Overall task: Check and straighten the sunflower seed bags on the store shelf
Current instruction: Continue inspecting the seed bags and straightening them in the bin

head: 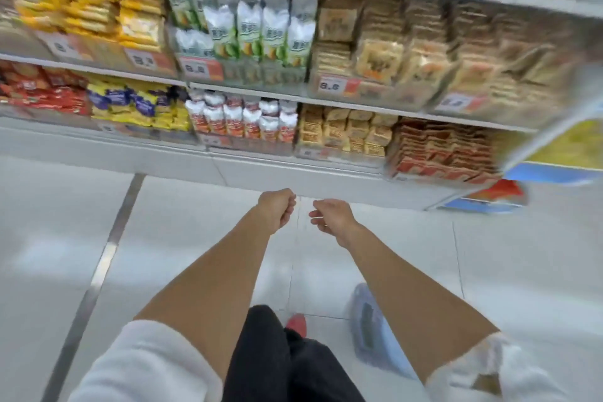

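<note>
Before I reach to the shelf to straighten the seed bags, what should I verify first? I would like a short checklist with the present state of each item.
1. Hands free: ok. The left hand and the right hand hold nothing.
2. Hands at the goods: not ok. Both are over the floor, short of the shelf.
3. Which packs hold sunflower seeds: cannot tell. The print is blurred.
4. Green and white bags upright: ok. They stand in a row.
</note>
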